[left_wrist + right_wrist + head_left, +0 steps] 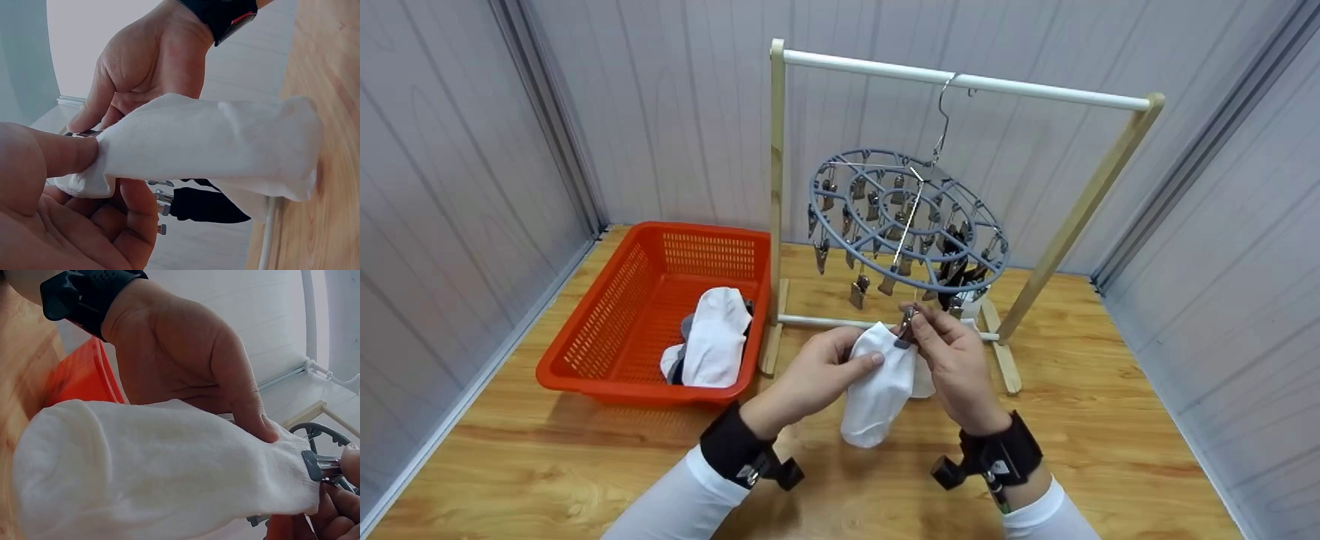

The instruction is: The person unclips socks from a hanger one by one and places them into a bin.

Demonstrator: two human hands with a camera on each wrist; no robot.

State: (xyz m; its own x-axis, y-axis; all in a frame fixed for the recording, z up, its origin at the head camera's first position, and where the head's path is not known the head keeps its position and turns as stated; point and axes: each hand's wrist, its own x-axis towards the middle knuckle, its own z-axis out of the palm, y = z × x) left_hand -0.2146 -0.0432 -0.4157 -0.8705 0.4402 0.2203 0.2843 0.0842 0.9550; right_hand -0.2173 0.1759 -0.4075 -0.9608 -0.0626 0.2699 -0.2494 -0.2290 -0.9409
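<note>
A white sock (877,397) hangs toe down in front of the rack, its cuff up by a metal clip (910,319). My left hand (829,367) pinches the sock near the cuff, thumb on its face. Between thumb and fingers, my right hand (956,360) squeezes the clip. In the right wrist view the clip's grey tip (310,465) sits over the cuff edge of the sock (152,461). Above both hands is a round grey hanger (877,262) with several dangling clips, tilted down toward the right.
An orange basket (585,360) on the left holds white socks (716,337) and some grey and dark ones. The hanger hooks onto a wood-and-white-rail rack (877,67). Black socks (952,259) hang at its right rear. Panel walls enclose the wooden table (1110,450).
</note>
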